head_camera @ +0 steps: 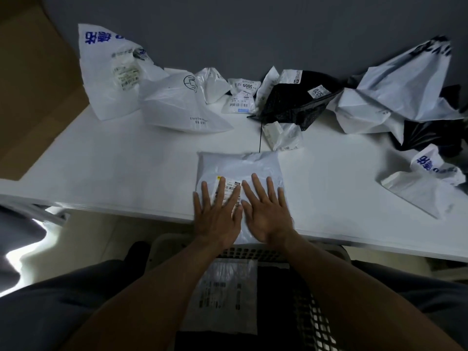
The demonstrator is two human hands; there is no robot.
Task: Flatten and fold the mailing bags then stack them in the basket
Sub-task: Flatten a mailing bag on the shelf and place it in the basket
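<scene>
White plastic mailing bag point(238, 165) lies at the near edge of the table point(114, 173), pressed flat by the spread left hand point(217, 219) and right hand point(266, 216), seemingly not yet folded, while folded bags point(222, 295) lie in the basket point(316, 320) below and many crumpled bags point(177, 102) wait along the far edge.

A small white packet point(245, 85) at the far middle of the table point(126, 168) carries a label reading "3005". The black bag point(291, 105) to its right bears a white sticker point(318, 91) marked "5270" (turned sideways). The crumpled white bag point(177, 105) left of centre shows the printed words "Enjoy the", the rest lost in a fold. Blue characters stand on the tall white bag point(101, 79) at far left and on the white bag point(430, 164) at near right; neither can be read. The shipping label point(230, 185) on the flat grey bag point(238, 165) nearest holds a barcode and print too small to read.
</scene>
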